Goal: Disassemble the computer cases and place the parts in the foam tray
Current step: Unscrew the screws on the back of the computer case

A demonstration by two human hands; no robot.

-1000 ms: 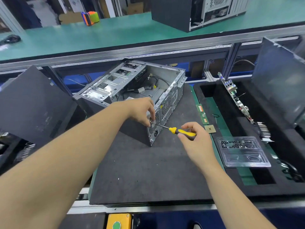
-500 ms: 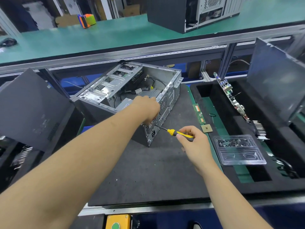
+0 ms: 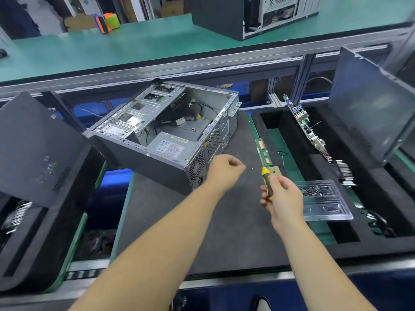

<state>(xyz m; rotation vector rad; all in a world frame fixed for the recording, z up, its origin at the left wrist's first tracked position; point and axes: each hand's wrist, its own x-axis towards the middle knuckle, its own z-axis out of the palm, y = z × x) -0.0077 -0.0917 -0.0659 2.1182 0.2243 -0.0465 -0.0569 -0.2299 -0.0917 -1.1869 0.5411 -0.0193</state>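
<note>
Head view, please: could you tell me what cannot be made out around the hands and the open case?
- Left hand: its curled fingers hide whether it pinches a screw.
- Screwdriver: tip not discernible against the memory stick.
- Clear plastic tray: its small dark contents are too small to identify.
- Power supply label: text illegible.

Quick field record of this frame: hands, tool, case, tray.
left hand: fingers curled, off the case; holding anything: cannot tell
right hand: grips screwdriver, held upright
computer case: side open, on dark mat
foam tray: right of mat, holds a clear plastic insert
</note>
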